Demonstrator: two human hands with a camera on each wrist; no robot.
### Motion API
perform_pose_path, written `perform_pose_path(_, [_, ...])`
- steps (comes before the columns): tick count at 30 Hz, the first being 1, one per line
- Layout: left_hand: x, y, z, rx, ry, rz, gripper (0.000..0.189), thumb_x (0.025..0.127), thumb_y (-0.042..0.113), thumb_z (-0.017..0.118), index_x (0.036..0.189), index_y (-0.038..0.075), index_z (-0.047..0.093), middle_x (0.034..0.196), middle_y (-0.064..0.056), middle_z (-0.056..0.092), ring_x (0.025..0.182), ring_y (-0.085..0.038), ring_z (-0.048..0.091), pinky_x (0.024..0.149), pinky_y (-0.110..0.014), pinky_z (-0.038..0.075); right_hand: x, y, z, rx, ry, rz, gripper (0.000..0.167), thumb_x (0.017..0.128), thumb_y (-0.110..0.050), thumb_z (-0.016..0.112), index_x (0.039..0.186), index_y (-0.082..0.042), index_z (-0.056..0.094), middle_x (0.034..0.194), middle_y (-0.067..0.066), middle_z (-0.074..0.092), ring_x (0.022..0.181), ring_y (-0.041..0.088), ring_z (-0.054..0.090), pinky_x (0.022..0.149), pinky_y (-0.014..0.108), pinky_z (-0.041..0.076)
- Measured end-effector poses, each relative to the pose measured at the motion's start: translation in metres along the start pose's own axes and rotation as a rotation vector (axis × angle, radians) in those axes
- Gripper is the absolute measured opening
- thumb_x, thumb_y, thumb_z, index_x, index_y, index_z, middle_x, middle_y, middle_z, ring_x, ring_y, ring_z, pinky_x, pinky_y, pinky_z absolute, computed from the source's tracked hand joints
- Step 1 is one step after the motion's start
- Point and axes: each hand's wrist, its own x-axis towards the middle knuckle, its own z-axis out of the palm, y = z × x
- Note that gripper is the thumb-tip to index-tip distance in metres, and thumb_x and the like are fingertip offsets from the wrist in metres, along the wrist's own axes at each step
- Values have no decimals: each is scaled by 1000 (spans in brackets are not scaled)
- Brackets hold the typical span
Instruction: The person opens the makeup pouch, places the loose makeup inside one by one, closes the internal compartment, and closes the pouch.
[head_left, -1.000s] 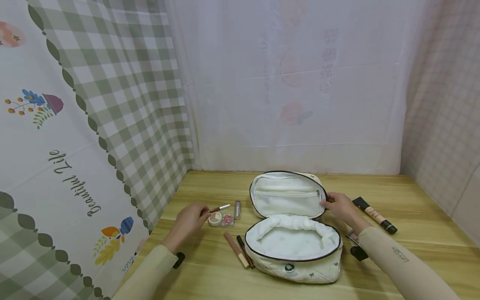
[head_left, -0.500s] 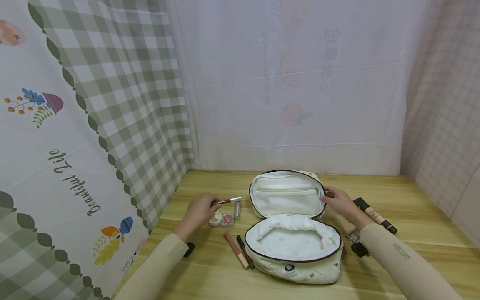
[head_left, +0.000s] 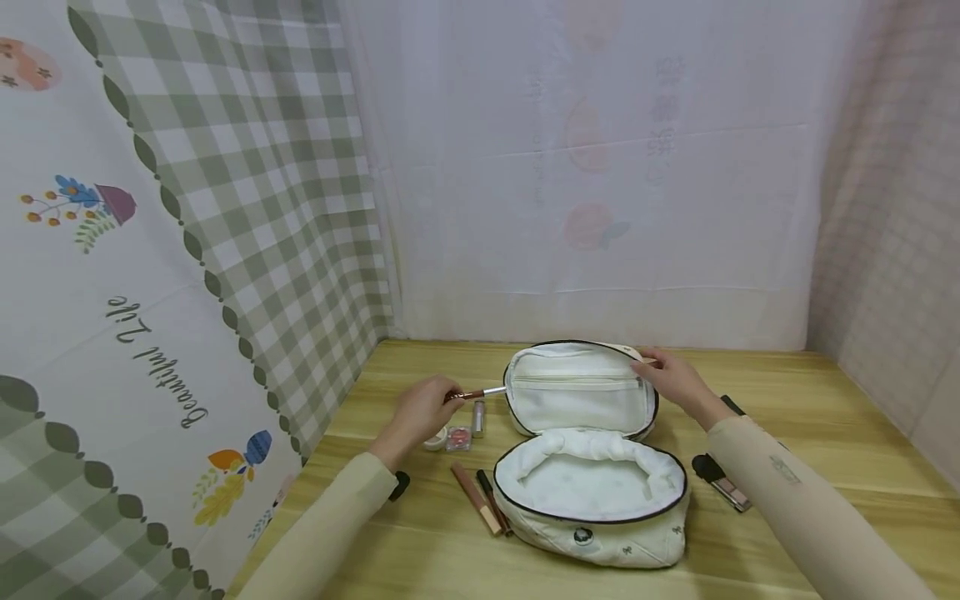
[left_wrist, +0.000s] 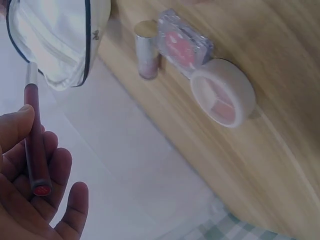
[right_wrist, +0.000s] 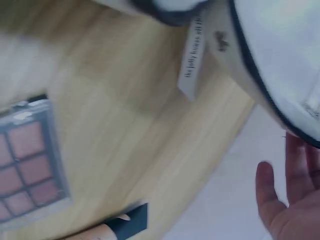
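My left hand (head_left: 423, 412) pinches a dark red lip gloss tube (left_wrist: 34, 135) with a silver cap between thumb and fingers. In the head view, the cap's tip overlaps the left edge of the raised lid of a white quilted makeup bag (head_left: 600, 546). The bag lies unzipped, its padded inside showing. My right hand (head_left: 678, 383) grips the upper right rim of the lid (head_left: 573, 404), its fingers partly hidden behind it. Beneath the left hand stand a silver-topped lipstick (left_wrist: 146, 50), a clear pink blush case (left_wrist: 182, 46) and a round tri-colour compact (left_wrist: 220, 95).
Two slim pencil-like tubes (head_left: 476, 500) lie left of the bag. To its right are an eyeshadow palette (right_wrist: 30, 165), a black brush head (head_left: 703, 467) and a black-capped beige tube (right_wrist: 97, 232), partly behind the right forearm. Curtains (head_left: 585, 317) close off the table's back and sides.
My left hand has carried the lip gloss rightward and up, from over the compact to the lid's edge. My right hand has shifted higher along the lid's rim.
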Motion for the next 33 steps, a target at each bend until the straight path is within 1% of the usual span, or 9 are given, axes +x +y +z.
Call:
perform_pose_path(4, [7, 7, 2, -8, 10, 44, 8, 93, 19, 71, 94, 12, 74, 84, 3, 64, 70, -11, 53, 62, -30, 44, 4, -8, -3, -90, 49, -21, 56, 104, -33, 50, 142, 9, 45, 134, 36, 49, 121, 51, 48, 94, 59, 43])
perform_pose_path(9, [17, 10, 7, -36, 4, 48, 8, 93, 20, 71, 94, 12, 74, 84, 3, 64, 71, -10, 55, 64, -30, 46, 3, -13, -7, -124, 57, -50, 49, 102, -24, 56, 135, 11, 52, 130, 34, 54, 117, 49, 52, 92, 57, 45])
perform_pose_path(14, [25, 12, 11, -19, -16, 56, 8, 93, 20, 71, 94, 13, 75, 85, 4, 66, 72, -9, 57, 66, -30, 47, 6, -6, -8, -144, 68, -70, 41, 97, -16, 62, 128, 10, 58, 121, 30, 61, 111, 45, 57, 89, 55, 47])
perform_pose_path(18, [29, 18, 12, -15, -20, 64, 10, 93, 21, 71, 95, 13, 75, 85, 4, 67, 72, -10, 57, 66, -30, 47, 6, -2, -9, -159, 82, -93, 38, 95, -14, 64, 126, 8, 61, 117, 28, 64, 108, 44, 58, 87, 54, 47])
perform_pose_path(22, [32, 24, 15, -39, -17, 80, 12, 94, 22, 70, 97, 12, 75, 85, 2, 68, 71, -9, 57, 64, -29, 47, 4, 1, -8, -163, 96, -116, 37, 97, -13, 63, 128, 7, 60, 118, 28, 63, 108, 45, 59, 87, 55, 48])
perform_pose_path(26, [36, 27, 20, -59, -19, 82, 13, 93, 23, 71, 98, 12, 75, 85, 3, 68, 71, -9, 56, 64, -27, 47, 2, 3, -7, -161, 115, -136, 34, 96, -11, 63, 125, 6, 62, 116, 27, 64, 107, 45, 59, 84, 54, 49])
perform_pose_path(29, [39, 30, 24, -60, -16, 96, 11, 93, 22, 71, 98, 12, 75, 86, 4, 68, 75, -10, 58, 67, -28, 47, 1, 4, -5, -162, 132, -139, 32, 96, -11, 64, 124, 5, 64, 114, 25, 65, 106, 44, 60, 83, 53, 50])
perform_pose_path(33, [44, 33, 29, -62, 7, 148, 11, 92, 21, 72, 99, 12, 75, 91, 2, 69, 84, -14, 61, 75, -32, 49, -2, 4, -4, -147, 144, -131, 32, 96, -11, 64, 124, 4, 64, 114, 25, 65, 105, 43, 61, 81, 51, 51])
